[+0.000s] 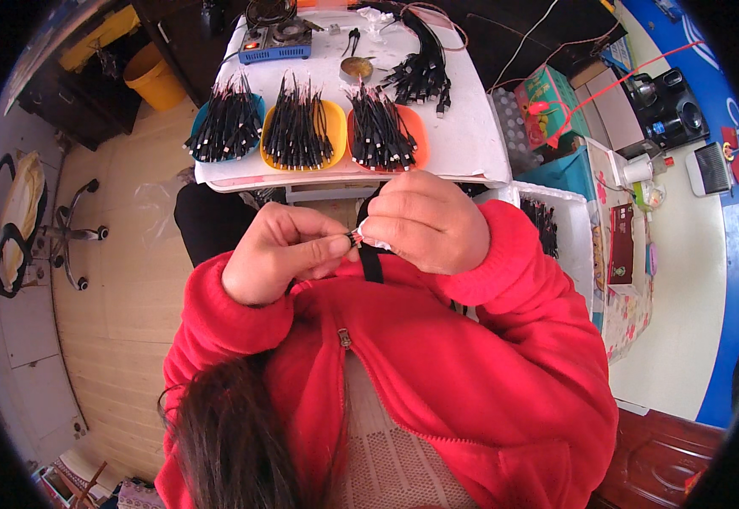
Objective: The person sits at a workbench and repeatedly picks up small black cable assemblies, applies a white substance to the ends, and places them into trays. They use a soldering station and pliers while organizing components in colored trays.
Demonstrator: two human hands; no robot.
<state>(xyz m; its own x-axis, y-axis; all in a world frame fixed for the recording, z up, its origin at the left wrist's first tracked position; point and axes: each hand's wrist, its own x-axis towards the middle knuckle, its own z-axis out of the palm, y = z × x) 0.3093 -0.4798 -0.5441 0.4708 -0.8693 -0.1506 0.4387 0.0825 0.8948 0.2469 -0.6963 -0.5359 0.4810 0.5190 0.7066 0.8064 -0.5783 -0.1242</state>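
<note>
Both hands meet close together: the left hand (280, 250) and right hand (425, 222) have fingers closed on one small black cable end (356, 235); beyond the fingers, three trays (335, 127) stand on the white counter (471, 136).

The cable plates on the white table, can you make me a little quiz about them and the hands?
1. How many plates of black cables stand in a row on the white table?
2. True or false: the orange plate is the one farthest to the person's left.
3. What do the left hand and right hand pinch between them: (a) a yellow bucket, (b) a small connector on a black cable, (c) a spoon?

Key
1. Three: the blue plate, the yellow plate and the orange plate.
2. False; it is farthest right.
3. b
</note>
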